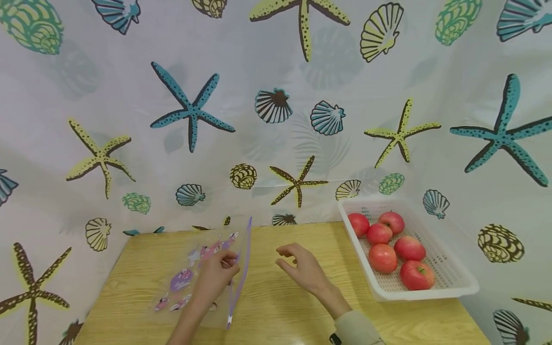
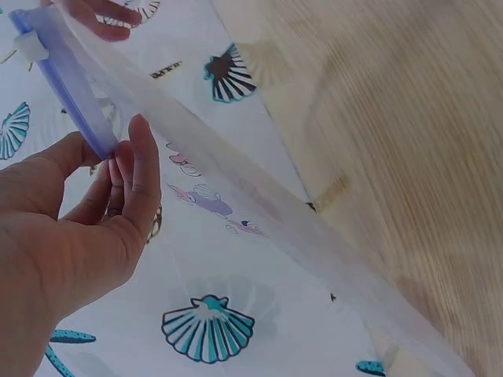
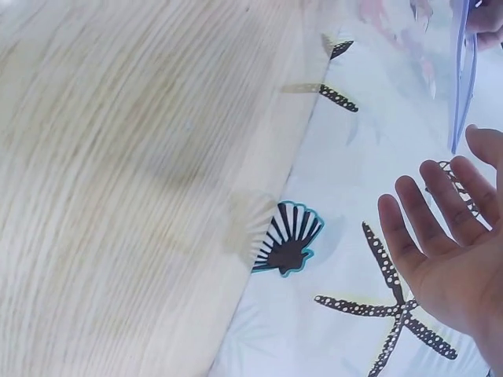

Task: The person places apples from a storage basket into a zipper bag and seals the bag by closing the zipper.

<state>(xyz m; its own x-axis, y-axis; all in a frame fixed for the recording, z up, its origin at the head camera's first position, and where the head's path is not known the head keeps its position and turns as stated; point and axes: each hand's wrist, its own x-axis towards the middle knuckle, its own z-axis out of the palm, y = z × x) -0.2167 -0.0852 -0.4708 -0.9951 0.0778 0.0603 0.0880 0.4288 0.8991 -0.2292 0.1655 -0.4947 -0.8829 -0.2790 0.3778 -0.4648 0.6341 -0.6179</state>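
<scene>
The translucent plastic bag with pink and purple print (image 1: pixel 181 282) is at lower left-centre of the frame. Its mouth, edged by a purple zip strip (image 1: pixel 245 268), faces right; the strip's long axis runs nearly vertically, top leaning right. The left hand (image 1: pixel 214 277) is nearer, pinching the mouth edge. The right hand (image 1: pixel 305 270), lower centre, holds nothing: fingers parted, pointing left toward the strip, apart from it. The white perforated plastic basket (image 1: pixel 427 294) of red apples (image 1: pixel 383 258) lies farther right.

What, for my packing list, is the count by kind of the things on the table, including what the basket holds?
Zip bag: 1
White basket: 1
Red apples: 6
Total: 8
</scene>
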